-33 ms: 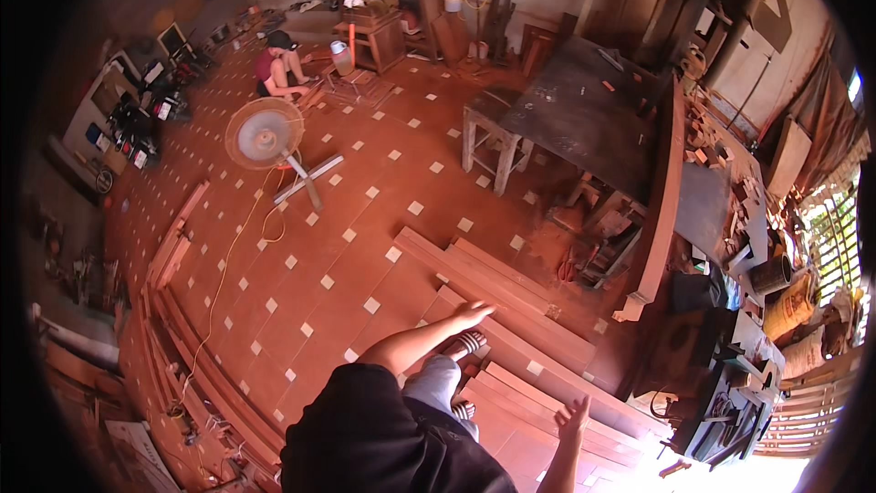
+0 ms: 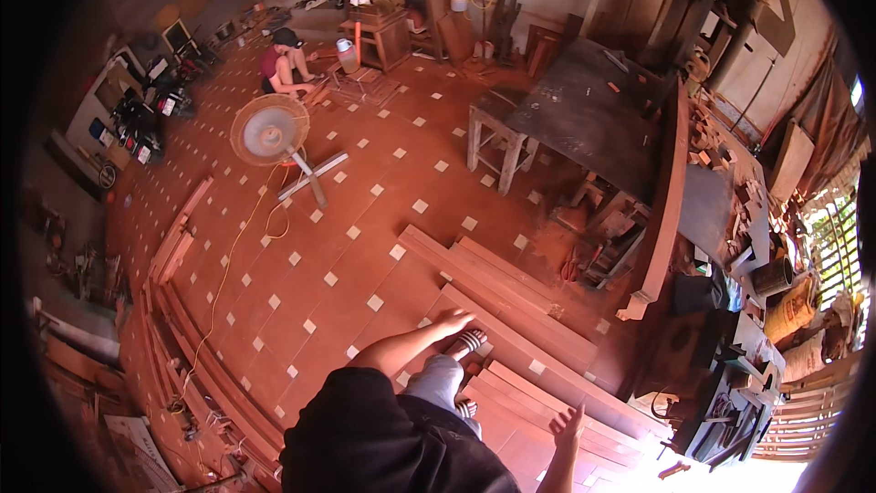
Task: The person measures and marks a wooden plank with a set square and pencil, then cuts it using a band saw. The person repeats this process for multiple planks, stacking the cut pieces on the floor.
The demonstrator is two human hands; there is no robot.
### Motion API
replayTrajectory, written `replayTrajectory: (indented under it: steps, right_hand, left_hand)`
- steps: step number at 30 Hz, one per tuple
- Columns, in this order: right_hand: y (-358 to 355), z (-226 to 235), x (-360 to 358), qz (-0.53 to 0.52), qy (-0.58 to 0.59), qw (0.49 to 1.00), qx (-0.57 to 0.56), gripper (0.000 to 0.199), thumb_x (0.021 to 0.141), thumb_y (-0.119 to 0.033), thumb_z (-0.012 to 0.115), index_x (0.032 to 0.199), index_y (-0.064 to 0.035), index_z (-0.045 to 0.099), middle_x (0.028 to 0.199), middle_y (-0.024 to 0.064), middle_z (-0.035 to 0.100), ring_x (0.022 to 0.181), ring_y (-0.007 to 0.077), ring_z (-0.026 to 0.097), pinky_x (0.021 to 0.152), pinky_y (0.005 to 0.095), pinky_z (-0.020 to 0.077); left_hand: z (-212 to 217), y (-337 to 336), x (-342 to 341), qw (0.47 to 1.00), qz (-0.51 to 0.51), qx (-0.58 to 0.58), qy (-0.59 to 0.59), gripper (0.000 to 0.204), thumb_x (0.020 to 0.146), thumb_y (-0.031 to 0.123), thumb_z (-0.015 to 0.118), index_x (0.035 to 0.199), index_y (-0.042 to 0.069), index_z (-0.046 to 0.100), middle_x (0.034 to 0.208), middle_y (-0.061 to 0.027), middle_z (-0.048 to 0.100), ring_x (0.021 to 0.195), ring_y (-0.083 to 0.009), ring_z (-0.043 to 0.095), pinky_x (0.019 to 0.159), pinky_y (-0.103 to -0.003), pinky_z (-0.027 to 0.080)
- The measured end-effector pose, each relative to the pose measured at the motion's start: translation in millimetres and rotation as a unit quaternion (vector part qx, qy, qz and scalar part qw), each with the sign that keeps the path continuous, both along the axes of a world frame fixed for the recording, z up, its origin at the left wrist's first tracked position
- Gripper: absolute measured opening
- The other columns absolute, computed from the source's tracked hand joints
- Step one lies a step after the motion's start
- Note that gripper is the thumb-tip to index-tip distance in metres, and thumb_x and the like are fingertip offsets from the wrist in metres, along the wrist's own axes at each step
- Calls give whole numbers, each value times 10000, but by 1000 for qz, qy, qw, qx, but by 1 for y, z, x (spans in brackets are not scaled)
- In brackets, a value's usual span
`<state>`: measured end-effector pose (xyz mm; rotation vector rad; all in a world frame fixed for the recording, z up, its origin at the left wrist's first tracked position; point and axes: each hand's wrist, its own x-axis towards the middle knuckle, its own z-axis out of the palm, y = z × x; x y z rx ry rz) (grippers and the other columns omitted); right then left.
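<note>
Item: person standing over reddish wooden planks (image 2: pixel 511 310) laid flat on the tiled floor (image 2: pixel 365 219), both hands empty.

Left hand (image 2: pixel 452 321) hangs above the nearest plank, fingers extended and close together, holding nothing; right hand (image 2: pixel 568 424) open, fingers loosely spread, over the stacked boards (image 2: pixel 547 402). Judgement: grip a plank by its long edges, feet clear, lifting level.

Fan (image 2: pixel 270 131) on a cross stand, standing on the red tiled floor (image 2: pixel 365 210), yellow cable (image 2: pixel 228 256) trailing from it. Person (image 2: pixel 285 64) sitting beyond the fan, near a small cabinet (image 2: pixel 379 36). Dark workbench (image 2: pixel 593 114) at right, wooden stool (image 2: pixel 497 132) just beside it. Timber strips (image 2: pixel 178 237) along the left.
</note>
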<state>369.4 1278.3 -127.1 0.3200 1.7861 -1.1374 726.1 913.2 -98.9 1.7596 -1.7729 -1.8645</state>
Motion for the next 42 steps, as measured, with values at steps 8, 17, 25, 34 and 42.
replayTrajectory:
  steps: [8, 17, 25, 34, 42]
  right_hand:
    - [144, -60, 83, 49, -46, 981, 180, 704, 990, -610, 600, 1421, -63, 495, 1306, 230, 610, 972, 422, 658, 751, 553, 579]
    - [54, -110, 144, 187, -40, 966, 175, 586, 1001, -562, 613, 1325, -81, 529, 1116, 186, 690, 797, 351, 686, 688, 530, 589]
    - [-305, -9, 230, 291, 37, 953, 79, 603, 987, -495, 668, 1405, -73, 565, 1252, 186, 704, 974, 348, 709, 782, 523, 589]
    - [-481, 9, 281, 308, 82, 945, 72, 513, 984, -468, 712, 1346, -113, 637, 1143, 149, 753, 859, 294, 732, 747, 472, 613]
    - [-640, 36, 195, 60, 73, 989, -118, 440, 980, -495, 736, 1135, -90, 660, 942, 95, 706, 656, 210, 641, 544, 320, 526]
  left_hand:
    - [-37, 157, 336, 879, 193, 114, -421, 758, 941, 599, 633, 1398, -5, 667, 1445, -263, 642, 1353, -419, 619, 1137, -467, 495]
    - [-95, 115, 420, 930, 239, 159, -228, 681, 924, 563, 700, 1292, -9, 733, 1255, -209, 748, 1098, -270, 734, 920, -436, 576]
    - [-43, -80, 460, 932, 314, 139, -115, 607, 958, 557, 658, 1297, 63, 751, 1291, -174, 755, 1197, -309, 721, 1023, -416, 553]
    - [-3, -149, 583, 879, 446, 76, -149, 570, 962, 453, 729, 1340, 27, 720, 1322, -168, 744, 1195, -292, 716, 995, -403, 562]
    - [5, -248, 571, 914, 337, 141, -177, 558, 983, 450, 719, 1398, 79, 689, 1242, -136, 748, 1104, -286, 710, 906, -496, 582]
